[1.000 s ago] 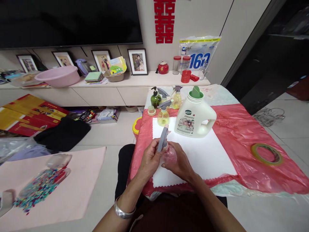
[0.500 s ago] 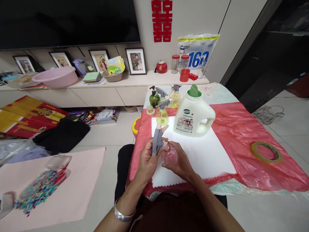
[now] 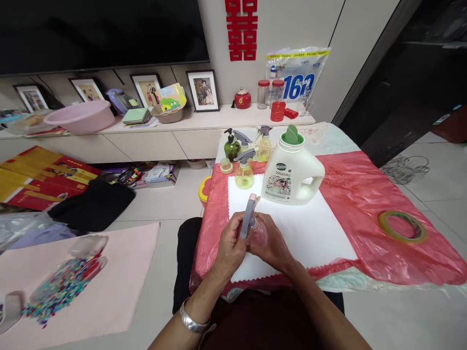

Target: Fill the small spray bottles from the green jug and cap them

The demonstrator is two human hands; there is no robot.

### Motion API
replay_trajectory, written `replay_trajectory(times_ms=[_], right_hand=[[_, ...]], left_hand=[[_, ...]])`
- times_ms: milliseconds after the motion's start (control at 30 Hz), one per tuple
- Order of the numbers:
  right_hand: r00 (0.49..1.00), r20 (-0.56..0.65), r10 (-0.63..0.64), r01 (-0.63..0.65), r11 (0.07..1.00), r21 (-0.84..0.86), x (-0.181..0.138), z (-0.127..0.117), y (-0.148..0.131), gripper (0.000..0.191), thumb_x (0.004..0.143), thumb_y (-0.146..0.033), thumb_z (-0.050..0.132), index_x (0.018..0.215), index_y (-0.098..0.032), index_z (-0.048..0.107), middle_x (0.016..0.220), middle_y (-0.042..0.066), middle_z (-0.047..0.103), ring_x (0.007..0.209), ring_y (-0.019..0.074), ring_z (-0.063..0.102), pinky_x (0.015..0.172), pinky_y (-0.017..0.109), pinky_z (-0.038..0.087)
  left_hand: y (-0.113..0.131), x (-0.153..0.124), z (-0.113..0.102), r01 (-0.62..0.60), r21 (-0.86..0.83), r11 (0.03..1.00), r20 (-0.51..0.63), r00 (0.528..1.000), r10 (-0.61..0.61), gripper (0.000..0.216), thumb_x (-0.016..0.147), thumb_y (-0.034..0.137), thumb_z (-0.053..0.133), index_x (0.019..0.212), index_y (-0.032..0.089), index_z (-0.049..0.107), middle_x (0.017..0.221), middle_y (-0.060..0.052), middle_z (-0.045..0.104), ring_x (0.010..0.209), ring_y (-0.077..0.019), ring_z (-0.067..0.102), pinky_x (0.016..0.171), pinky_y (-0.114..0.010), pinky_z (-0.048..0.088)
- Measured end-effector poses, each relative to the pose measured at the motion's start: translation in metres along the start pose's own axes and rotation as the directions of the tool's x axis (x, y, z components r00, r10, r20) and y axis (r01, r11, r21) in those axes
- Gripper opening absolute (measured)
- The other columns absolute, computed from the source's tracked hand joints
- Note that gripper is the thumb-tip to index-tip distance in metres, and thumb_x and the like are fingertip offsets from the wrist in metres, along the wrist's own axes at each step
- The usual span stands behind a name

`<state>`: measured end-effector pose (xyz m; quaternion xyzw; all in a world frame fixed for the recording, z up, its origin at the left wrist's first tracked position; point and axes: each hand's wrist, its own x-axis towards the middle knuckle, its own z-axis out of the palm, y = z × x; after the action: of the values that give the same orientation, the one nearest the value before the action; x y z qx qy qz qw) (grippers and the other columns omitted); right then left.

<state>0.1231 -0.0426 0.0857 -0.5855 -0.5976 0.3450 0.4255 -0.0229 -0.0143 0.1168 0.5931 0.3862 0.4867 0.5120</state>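
My left hand is closed around a grey trigger spray head with a pale pink nozzle tip. The head sits at the neck of a small clear pink bottle, which my right hand grips from the right. Whether the thread is engaged, I cannot tell. Just beyond my hands, a spray bottle with yellow liquid stands on a white scalloped mat. To its right is a large white jug with a green cap.
A green pump bottle and another spray bottle stand at the table's back left, near a small clear cap. Yellowish tape lies on the red plastic cover. Colourful small pieces are spread on a pink sheet at left.
The spray head has moved right and down onto the bottle's neck, closing the gap that showed between them. My left hand has shifted right with it; the bottle stays nearly in place.
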Motion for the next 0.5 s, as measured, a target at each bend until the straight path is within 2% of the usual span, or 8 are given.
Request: replay_trajectory(times_ms=[133,267,400,433,500], right_hand=[[1.0,0.01,0.013,-0.013,1.0,-0.002,0.0,0.002,0.001,0.071,0.064,-0.026,0.082,0.126,-0.026,0.049,0.131,0.009,0.06,0.121,0.0291,0.059,0.101,0.049,0.051],[1.0,0.019,0.005,-0.005,1.0,-0.008,-0.001,0.002,0.005,0.072,0.067,-0.03,0.081,0.13,-0.025,0.047,0.133,0.011,0.059,0.124,0.0298,0.057,0.103,0.05,0.05],[0.993,0.111,-0.048,0.057,0.996,-0.074,-0.004,-0.014,0.006,0.079,0.069,-0.039,0.083,0.138,-0.025,0.047,0.144,0.013,0.054,0.136,0.0349,0.047,0.112,0.057,0.042],[0.99,0.12,-0.072,0.081,0.994,-0.068,-0.005,-0.019,0.005,0.078,0.072,-0.041,0.081,0.14,-0.025,0.047,0.147,0.013,0.052,0.14,0.035,0.044,0.115,0.057,0.039],[0.991,0.079,-0.111,0.111,0.994,0.001,-0.008,-0.029,-0.002,0.063,0.085,-0.043,0.071,0.142,-0.027,0.048,0.149,0.012,0.052,0.141,0.0307,0.045,0.117,0.052,0.038]], left_hand=[[0.001,0.0,0.0,0.01,0.025,1.0,-0.009,1.0,-0.01,0.018,0.088,0.031,0.071,0.104,0.023,0.072,0.103,-0.005,0.073,0.095,-0.022,0.066,0.09,-0.032,0.05],[0.003,0.001,0.0,0.031,0.05,0.998,0.03,0.999,-0.032,0.017,0.09,0.032,0.068,0.104,0.022,0.071,0.106,-0.006,0.074,0.095,-0.0221,0.066,0.089,-0.031,0.049],[0.002,-0.001,0.0,0.021,0.082,0.996,0.026,0.999,-0.024,0.016,0.092,0.03,0.066,0.105,0.023,0.07,0.107,-0.006,0.073,0.095,-0.0218,0.066,0.088,-0.031,0.049],[0.001,-0.002,0.0,0.022,0.089,0.996,0.022,0.999,-0.024,0.017,0.092,0.029,0.065,0.107,0.023,0.07,0.108,-0.006,0.073,0.095,-0.0218,0.066,0.089,-0.031,0.049],[-0.002,-0.004,0.0,0.029,0.093,0.995,0.018,0.999,-0.031,0.02,0.093,0.028,0.064,0.112,0.024,0.069,0.113,-0.007,0.072,0.1,-0.0226,0.066,0.092,-0.032,0.049]])
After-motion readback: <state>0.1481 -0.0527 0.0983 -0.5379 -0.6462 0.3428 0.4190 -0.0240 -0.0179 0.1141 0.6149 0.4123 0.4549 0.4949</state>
